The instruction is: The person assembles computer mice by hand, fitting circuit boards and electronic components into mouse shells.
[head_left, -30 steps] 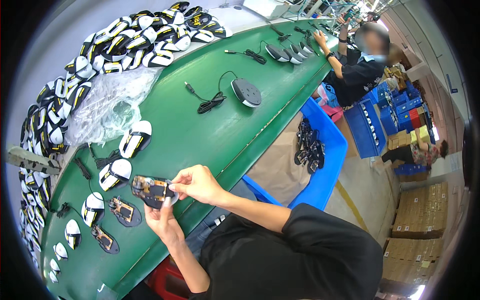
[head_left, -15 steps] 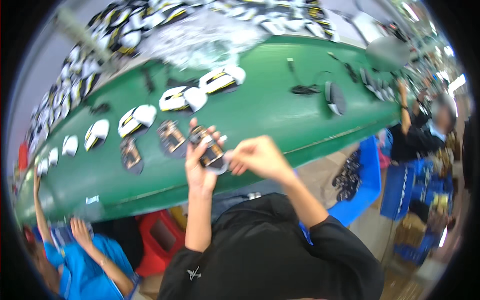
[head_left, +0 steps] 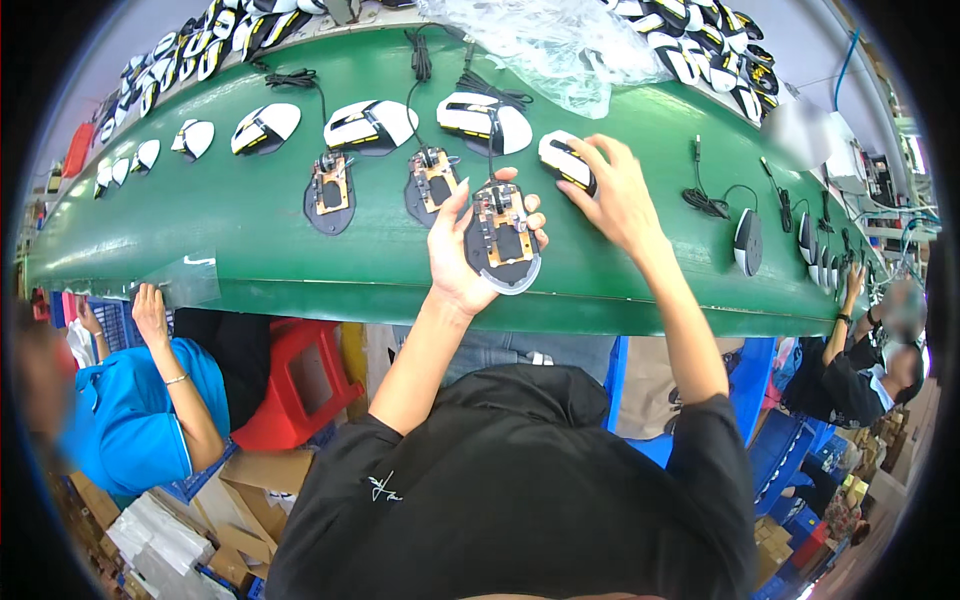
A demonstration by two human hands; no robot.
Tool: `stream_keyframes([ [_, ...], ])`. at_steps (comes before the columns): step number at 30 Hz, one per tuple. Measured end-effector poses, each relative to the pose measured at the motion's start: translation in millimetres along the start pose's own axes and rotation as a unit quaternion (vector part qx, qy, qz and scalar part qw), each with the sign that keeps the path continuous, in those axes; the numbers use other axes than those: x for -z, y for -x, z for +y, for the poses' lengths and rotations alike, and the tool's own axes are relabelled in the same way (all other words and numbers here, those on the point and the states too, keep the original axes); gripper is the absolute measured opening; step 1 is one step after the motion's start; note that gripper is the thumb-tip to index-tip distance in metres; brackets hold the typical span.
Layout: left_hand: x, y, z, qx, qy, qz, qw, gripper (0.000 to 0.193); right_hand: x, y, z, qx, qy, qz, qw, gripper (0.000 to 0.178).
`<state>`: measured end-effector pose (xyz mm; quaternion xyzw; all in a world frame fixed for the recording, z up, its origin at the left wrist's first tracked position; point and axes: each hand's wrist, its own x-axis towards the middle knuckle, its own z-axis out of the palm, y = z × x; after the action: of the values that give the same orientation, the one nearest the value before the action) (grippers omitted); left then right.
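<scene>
Right grip point(head_left: 618, 195) onto shell point(head_left: 556, 153), paper point(head_left: 645, 385) in bin point(head_left: 755, 372)

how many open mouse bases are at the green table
3: one open mouse base in the left hand; on the green table, second base just left, third base farther left.

Crumpled clear plastic sheeting point(head_left: 570, 50), red stool point(head_left: 264, 424) beside a co-worker in blue point(head_left: 150, 410), open cardboard box point(head_left: 264, 469)

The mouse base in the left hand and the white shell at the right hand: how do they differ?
The mouse base shows an exposed circuit board; the white shell looks smooth and mostly white. The left hand holds the base; the right hand touches the shell. Both have black parts.
</scene>
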<state>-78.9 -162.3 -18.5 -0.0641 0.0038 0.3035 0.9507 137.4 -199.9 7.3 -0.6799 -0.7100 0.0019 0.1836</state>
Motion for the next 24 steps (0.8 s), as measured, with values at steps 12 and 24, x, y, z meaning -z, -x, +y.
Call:
stream_keyframes([
  [12, -18, -24, -40, -0.142, -0.307, 0.245, 0.909, 0.039, 18, 45, -105, -0.127, -0.155, 0.154, 0.968, 0.044],
  [24, -18, -12, -60, -0.096, -0.421, 0.107, 0.896, 0.046, 17, 78, -110, -0.163, -0.175, 0.183, 0.954, 0.050],
])
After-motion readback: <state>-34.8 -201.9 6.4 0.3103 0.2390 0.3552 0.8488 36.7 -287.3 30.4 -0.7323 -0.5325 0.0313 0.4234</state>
